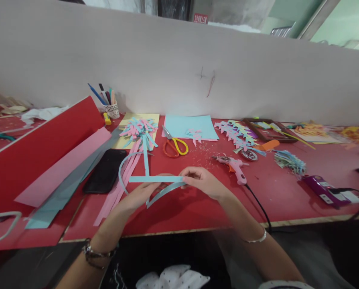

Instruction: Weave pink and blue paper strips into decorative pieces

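Note:
Light blue paper strips point(155, 179) cross and loop in front of me above the red table. My right hand point(203, 182) pinches the strips' right ends between thumb and fingers, where a flat strip and a curved one meet. My left hand point(141, 194) grips the blue strip from below on the left, its fingertips partly covered by the paper. One strip runs upright toward the pile of cut pieces, and another bows out in a loop at the left. Beneath them lie long pink paper strips point(116, 204).
Scissors point(175, 147), a pink glue gun point(235, 166) with a black cord, and a black phone point(105, 171) lie around my hands. Pink and blue cut pieces point(140, 130) sit on yellow paper. A purple power strip point(323, 190) is at right; a red board point(47, 156) leans at left.

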Action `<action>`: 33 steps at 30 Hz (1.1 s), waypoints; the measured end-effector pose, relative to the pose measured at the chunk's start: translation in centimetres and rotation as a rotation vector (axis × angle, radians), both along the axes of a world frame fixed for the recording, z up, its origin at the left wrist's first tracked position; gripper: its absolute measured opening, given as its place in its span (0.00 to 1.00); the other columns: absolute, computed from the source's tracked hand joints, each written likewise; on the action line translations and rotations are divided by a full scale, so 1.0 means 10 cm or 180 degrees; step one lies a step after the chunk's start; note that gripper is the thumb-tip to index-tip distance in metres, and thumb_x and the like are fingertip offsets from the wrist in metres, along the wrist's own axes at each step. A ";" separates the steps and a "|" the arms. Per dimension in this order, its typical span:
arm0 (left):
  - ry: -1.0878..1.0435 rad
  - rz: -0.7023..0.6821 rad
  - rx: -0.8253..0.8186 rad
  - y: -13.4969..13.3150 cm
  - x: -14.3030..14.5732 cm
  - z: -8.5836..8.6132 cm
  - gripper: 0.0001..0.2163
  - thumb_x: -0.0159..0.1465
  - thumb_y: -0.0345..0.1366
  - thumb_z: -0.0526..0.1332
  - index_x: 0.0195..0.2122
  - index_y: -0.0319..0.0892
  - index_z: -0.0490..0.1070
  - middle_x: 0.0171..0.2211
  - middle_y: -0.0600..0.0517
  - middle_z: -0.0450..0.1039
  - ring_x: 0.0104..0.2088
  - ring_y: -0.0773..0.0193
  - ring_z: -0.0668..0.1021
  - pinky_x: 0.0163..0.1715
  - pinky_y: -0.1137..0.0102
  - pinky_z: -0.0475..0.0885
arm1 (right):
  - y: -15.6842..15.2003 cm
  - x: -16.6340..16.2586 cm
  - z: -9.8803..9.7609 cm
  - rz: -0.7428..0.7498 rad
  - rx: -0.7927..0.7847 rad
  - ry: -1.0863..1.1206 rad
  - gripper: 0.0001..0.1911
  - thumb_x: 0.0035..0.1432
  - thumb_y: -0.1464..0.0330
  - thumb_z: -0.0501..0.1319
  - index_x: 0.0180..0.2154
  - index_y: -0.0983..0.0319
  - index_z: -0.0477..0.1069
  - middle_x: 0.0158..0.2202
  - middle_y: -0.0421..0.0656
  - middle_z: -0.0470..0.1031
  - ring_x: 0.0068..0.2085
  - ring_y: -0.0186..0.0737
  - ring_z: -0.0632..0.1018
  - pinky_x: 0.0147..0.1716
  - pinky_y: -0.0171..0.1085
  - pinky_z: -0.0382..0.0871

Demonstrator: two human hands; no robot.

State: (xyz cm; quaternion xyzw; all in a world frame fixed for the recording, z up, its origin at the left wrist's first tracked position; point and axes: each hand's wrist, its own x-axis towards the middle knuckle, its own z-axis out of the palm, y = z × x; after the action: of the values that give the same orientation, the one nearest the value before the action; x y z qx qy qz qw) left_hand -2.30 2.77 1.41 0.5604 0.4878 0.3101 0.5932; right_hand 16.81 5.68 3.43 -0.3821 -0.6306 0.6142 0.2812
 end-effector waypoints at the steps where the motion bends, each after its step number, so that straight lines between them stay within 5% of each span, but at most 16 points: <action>1: -0.0016 -0.0127 0.0039 0.00 0.00 0.01 0.17 0.53 0.48 0.51 0.36 0.44 0.70 0.32 0.50 0.73 0.33 0.61 0.73 0.34 0.70 0.67 | 0.00 0.00 -0.01 0.0004 0.0017 -0.0014 0.08 0.48 0.65 0.59 0.27 0.64 0.66 0.25 0.38 0.70 0.29 0.31 0.72 0.32 0.32 0.64; 4: -0.0025 -0.0195 0.0064 -0.03 -0.02 0.07 0.21 0.54 0.48 0.51 0.42 0.41 0.67 0.27 0.51 0.70 0.23 0.67 0.69 0.26 0.72 0.65 | -0.01 0.01 -0.03 0.0001 0.0096 -0.0123 0.05 0.47 0.67 0.58 0.28 0.64 0.66 0.25 0.38 0.70 0.29 0.31 0.71 0.32 0.32 0.64; 8: -0.0071 -0.0178 0.0013 -0.04 -0.10 0.12 0.21 0.50 0.50 0.55 0.37 0.37 0.68 0.20 0.54 0.65 0.17 0.72 0.61 0.18 0.74 0.59 | -0.03 0.05 -0.03 -0.0004 0.0242 -0.0327 0.04 0.47 0.69 0.58 0.27 0.64 0.66 0.25 0.38 0.69 0.28 0.31 0.70 0.31 0.31 0.63; 17: 0.0687 -0.0415 0.0141 -0.03 -0.29 0.09 0.23 0.56 0.50 0.44 0.41 0.40 0.68 0.23 0.53 0.69 0.26 0.65 0.71 0.29 0.72 0.66 | -0.03 0.08 -0.05 0.0007 0.0434 -0.0696 0.03 0.47 0.70 0.57 0.26 0.64 0.66 0.25 0.38 0.67 0.27 0.30 0.68 0.30 0.31 0.62; 23: 0.1534 -0.0422 0.0807 -0.11 -0.26 0.09 0.13 0.56 0.43 0.50 0.24 0.41 0.67 0.21 0.56 0.67 0.23 0.69 0.69 0.25 0.76 0.62 | -0.05 0.09 -0.04 0.0011 0.0814 -0.0922 0.04 0.48 0.73 0.55 0.30 0.63 0.65 0.30 0.40 0.70 0.33 0.32 0.71 0.35 0.33 0.64; 26: 0.1751 -0.0361 0.1058 -0.14 -0.17 0.10 0.12 0.57 0.41 0.49 0.24 0.41 0.67 0.20 0.56 0.68 0.22 0.69 0.68 0.23 0.76 0.60 | -0.11 0.03 0.00 0.0040 0.1316 -0.1358 0.10 0.50 0.70 0.56 0.38 0.62 0.65 0.39 0.44 0.71 0.39 0.36 0.72 0.42 0.37 0.62; 30: 0.1832 -0.0358 0.1290 -0.13 -0.06 0.13 0.13 0.57 0.40 0.50 0.20 0.41 0.66 0.18 0.56 0.68 0.20 0.69 0.67 0.22 0.76 0.58 | -0.17 -0.09 0.06 0.0494 0.2080 -0.1946 0.12 0.52 0.64 0.57 0.39 0.61 0.67 0.39 0.43 0.72 0.43 0.39 0.71 0.50 0.43 0.53; 33: 0.1666 -0.0302 0.1305 -0.14 -0.03 0.13 0.12 0.56 0.40 0.51 0.20 0.40 0.67 0.17 0.55 0.67 0.20 0.70 0.66 0.21 0.76 0.58 | -0.17 -0.15 0.08 0.0910 0.2031 -0.1920 0.10 0.57 0.66 0.52 0.32 0.62 0.70 0.31 0.41 0.74 0.33 0.34 0.72 0.39 0.35 0.59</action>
State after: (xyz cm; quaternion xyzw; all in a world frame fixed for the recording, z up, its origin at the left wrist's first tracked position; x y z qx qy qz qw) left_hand -2.58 1.41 2.74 0.7508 0.5244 0.2194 0.3364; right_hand 15.33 3.94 4.22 -0.3473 -0.8882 0.2834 0.1011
